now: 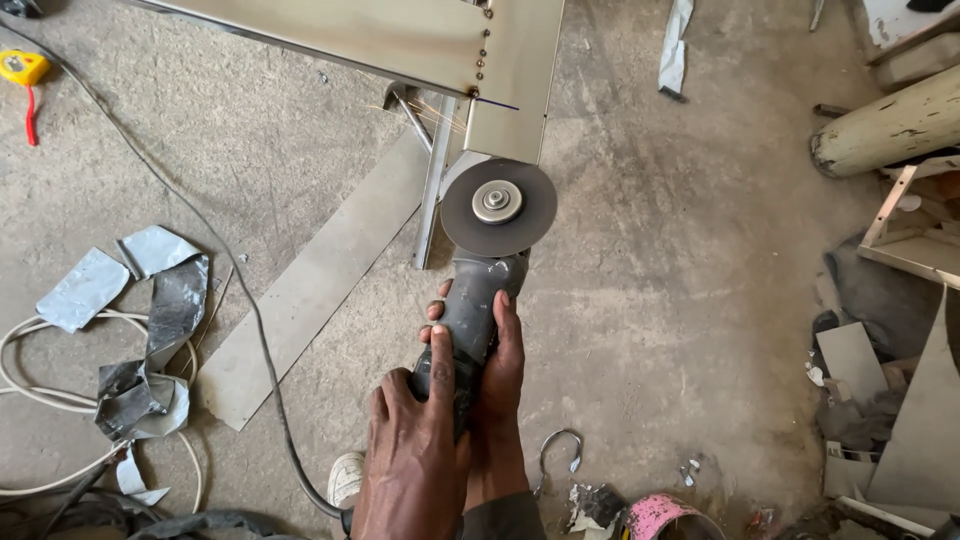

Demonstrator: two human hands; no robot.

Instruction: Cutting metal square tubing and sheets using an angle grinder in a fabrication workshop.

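Two hands: both clamped on one grinder, over a concrete floor [640, 260]
Left hand [425, 440]: wrapped round the rear of the body; forefinger laid along the top
Right hand [500, 385]: closed on the body from the right side; fingertips curling over it
Grinder [470, 315]: dark grey; pointing away from the person
Disc [498, 207]: round; its far edge at the metal sheet [400, 35]; a few sparks to the left
Cable [250, 320]: black; trailing across the floor
Metal strip [315, 285]: flat on the floor, left of the grinder
Tape measure [22, 67]: yellow; far left
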